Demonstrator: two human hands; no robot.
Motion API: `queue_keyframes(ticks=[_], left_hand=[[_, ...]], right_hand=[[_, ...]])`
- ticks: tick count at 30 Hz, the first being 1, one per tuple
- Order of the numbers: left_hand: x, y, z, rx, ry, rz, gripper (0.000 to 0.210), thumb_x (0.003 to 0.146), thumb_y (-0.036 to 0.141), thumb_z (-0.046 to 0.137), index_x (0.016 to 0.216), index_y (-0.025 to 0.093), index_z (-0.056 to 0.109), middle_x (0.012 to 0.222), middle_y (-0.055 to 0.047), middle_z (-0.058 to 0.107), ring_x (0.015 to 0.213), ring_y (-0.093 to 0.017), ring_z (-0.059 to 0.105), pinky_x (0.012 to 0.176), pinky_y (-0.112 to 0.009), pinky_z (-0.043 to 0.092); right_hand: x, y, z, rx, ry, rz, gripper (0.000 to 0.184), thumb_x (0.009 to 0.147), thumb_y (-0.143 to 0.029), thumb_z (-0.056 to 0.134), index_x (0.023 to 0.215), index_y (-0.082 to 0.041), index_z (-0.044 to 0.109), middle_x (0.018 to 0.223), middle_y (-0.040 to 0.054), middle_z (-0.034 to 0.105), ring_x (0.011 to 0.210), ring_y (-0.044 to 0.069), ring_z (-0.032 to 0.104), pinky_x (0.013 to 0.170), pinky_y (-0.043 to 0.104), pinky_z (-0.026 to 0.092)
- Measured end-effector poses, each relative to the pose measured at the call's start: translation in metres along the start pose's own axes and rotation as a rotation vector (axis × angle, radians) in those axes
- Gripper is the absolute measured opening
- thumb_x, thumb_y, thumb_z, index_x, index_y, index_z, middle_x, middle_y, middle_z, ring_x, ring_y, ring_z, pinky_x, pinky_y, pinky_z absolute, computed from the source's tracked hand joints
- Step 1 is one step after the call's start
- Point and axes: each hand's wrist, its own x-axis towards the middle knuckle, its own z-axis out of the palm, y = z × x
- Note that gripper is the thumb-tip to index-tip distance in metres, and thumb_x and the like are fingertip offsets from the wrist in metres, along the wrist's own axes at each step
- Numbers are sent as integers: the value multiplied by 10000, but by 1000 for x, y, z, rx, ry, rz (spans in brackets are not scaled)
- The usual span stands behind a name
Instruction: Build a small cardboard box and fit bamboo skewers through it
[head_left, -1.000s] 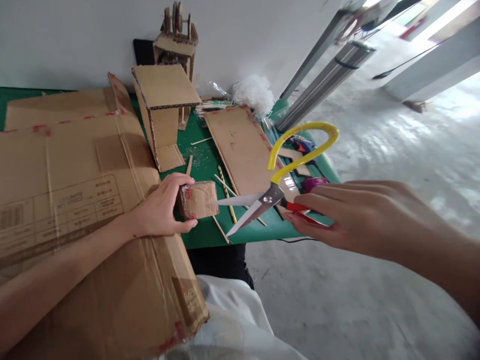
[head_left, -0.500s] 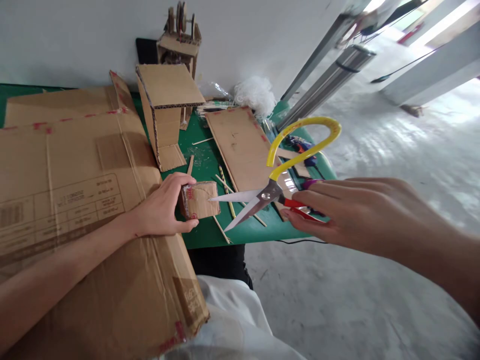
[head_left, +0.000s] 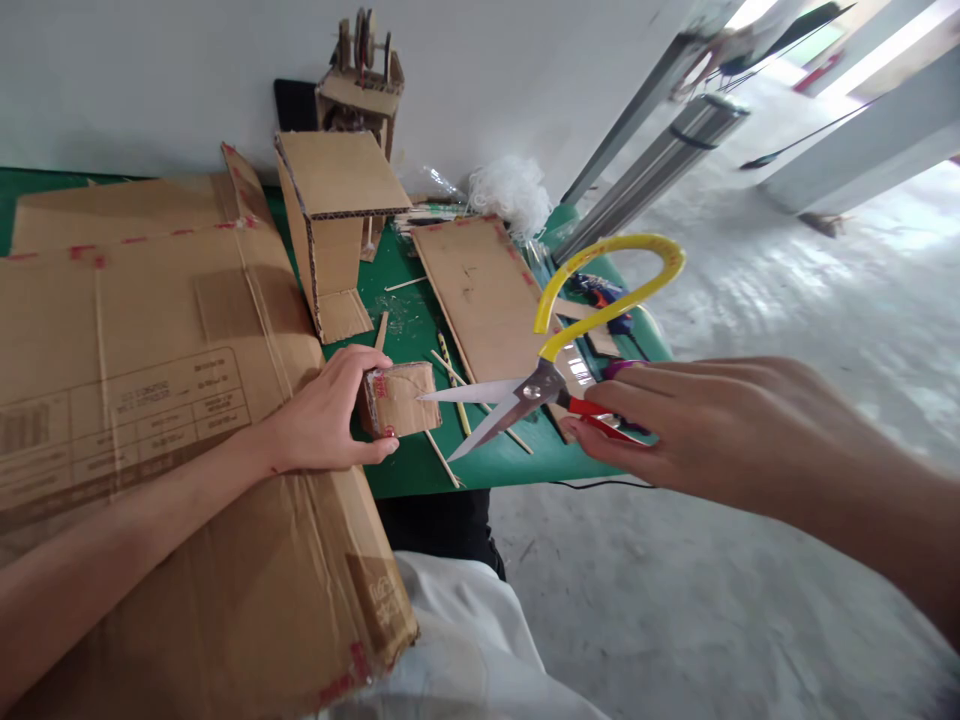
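Between the thumb and fingers of my left hand (head_left: pixel 326 415) is a small cardboard block (head_left: pixel 409 400) with red print at its left end. My left forearm rests over a large flattened cardboard box (head_left: pixel 150 330). A pair of scissors (head_left: pixel 534 392) is gripped in my right hand (head_left: pixel 675 415), its blades spread and pointing left. The upper blade's tip reaches the block's front face in this view; whether it touches cannot be made out. One yellow handle loop sticks up free, while a red part lies between my right thumb and fingers.
An open cardboard box frame (head_left: pixel 341 175) stands on the green table (head_left: pixel 397 470), with a cardboard wheeled structure (head_left: pixel 364 75) behind. A flat cardboard sheet (head_left: pixel 480 290), thin wooden sticks (head_left: pixel 442 460), white stringy fibre (head_left: pixel 514 195) and a blue glue gun (head_left: pixel 604 295) lie to the right.
Almost nothing differs. Both hands, the block and the scissors keep their places, and the view has shifted very slightly.
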Motion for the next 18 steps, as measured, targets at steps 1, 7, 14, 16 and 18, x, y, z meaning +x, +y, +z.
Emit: queue_keyframes(ticks=[1,7,14,16,18], left_hand=[[0,0,0,1,2,-1,739,755,422,757,1334,254,328,1368,-130,480,1303,-325,506,1119,-528,442],[1,-1,1,7,12,1,734,757,433,753,1325,243,329,1367,-136,480,1307,-326,499,1120,-528,439],[2,1,-1,4,3,-27,735,744,411,752,1322,254,326,1363,-131,482,1310,-330,500,1126,-541,432],[1,1,-1,5,5,-33,743,737,419,756,1322,254,329,1360,-131,485,1307,-333,502,1123,-543,434],[1,0,0,1,10,-34,743,739,423,754,1326,249,334,1364,-133,485,1303,-332,505,1122,-540,437]], right_hand=[[0,-1,-1,-2,2,6,452,1023,-418,397,694,-217,633,579,-20,622,517,139,588,512,301,267],[-1,-4,-4,-14,-110,34,530,1039,-451,293,674,-226,604,576,-21,615,460,161,568,490,286,201],[4,-8,-14,2,-159,75,486,1000,-475,329,650,-244,575,527,-17,628,409,177,513,498,271,83],[6,-9,-16,21,-184,97,464,980,-482,358,629,-249,551,510,-24,626,391,180,495,491,271,71],[7,-10,-17,38,-201,114,459,966,-493,374,606,-252,528,490,-25,616,377,182,483,478,273,72]])
